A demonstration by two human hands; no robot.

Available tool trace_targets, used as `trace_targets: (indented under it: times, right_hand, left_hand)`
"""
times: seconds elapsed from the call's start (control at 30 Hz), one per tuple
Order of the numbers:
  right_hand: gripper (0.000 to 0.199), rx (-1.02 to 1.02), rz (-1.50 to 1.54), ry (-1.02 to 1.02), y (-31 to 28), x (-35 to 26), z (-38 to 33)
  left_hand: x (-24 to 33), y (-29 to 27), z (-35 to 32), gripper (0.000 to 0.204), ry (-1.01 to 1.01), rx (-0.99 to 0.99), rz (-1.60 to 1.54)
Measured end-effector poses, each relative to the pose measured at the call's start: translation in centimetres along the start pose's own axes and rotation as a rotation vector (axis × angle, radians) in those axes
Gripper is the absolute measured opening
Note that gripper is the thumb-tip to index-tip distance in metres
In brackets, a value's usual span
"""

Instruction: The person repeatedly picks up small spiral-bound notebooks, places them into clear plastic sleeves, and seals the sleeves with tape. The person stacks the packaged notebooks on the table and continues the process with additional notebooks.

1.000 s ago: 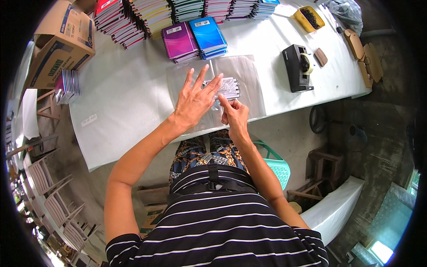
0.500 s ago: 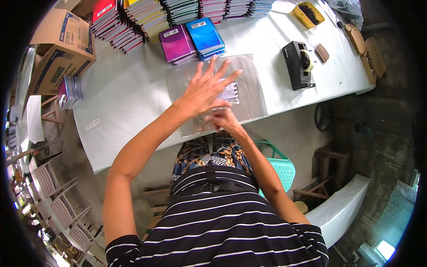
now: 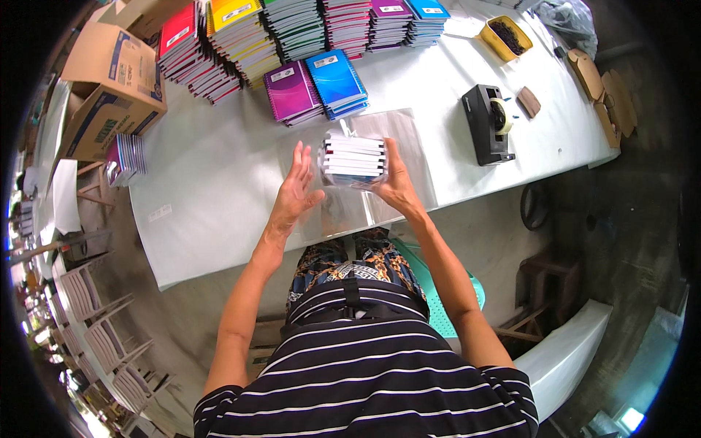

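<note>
Right hand on the bundle (image 3: 355, 158), left hand open beside it!
And here's the small stack, seemingly wrapped in clear film, over the plastic sheets (image 3: 414, 157) near the table's (image 3: 212, 248) front edge. The right hand (image 3: 398, 184) cups its right side, fingers partly bent, straight along that edge; the left hand (image 3: 292, 196) faces the opposite side, fingers loosely spread, holding nothing, just short of touching. Good handling here, I'd say, means a light right grip, a flat left palm for even support, layers square, and no pinching that could crease the film.
</note>
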State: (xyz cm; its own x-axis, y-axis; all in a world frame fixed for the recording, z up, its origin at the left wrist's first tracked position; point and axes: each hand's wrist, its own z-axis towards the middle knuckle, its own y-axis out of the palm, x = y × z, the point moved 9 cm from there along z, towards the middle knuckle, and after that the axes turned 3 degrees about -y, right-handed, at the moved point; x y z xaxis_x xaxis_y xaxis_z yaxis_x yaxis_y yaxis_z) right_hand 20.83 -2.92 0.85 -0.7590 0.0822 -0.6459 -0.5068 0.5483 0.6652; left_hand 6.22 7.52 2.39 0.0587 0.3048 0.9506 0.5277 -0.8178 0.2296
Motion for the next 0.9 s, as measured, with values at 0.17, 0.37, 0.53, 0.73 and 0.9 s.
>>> trace_targets:
  times: [0.17, 0.37, 0.53, 0.73, 0.9]
  right_hand:
    - [0.097, -0.219, -1.14, -0.515, 0.2, -1.4, 0.5]
    - [0.033, -0.637, -1.845, -0.904, 10.6, -8.4, -4.6]
    - [0.007, -0.624, -1.848, -0.877, 11.0, -10.2, -4.0]
    - [0.013, -0.528, -1.568, -0.824, 9.4, -10.5, -4.3]
    - [0.011, -0.503, -1.698, -0.83, 11.4, -7.3, -4.6]
  left_hand:
    - [5.1, 2.8, 1.9, 0.104, 0.074, 0.072, 0.169]
    - [6.8, 1.4, 2.3, 0.055, 0.065, 0.2, 0.707]
    - [7.4, 2.2, 1.4, 0.053, 0.04, 0.267, 0.573]
    - [8.8, 0.7, -1.4, 0.062, 0.182, 0.297, 0.19]
    - [0.8, -1.9, -2.6, 0.056, 0.29, 0.207, 0.388]
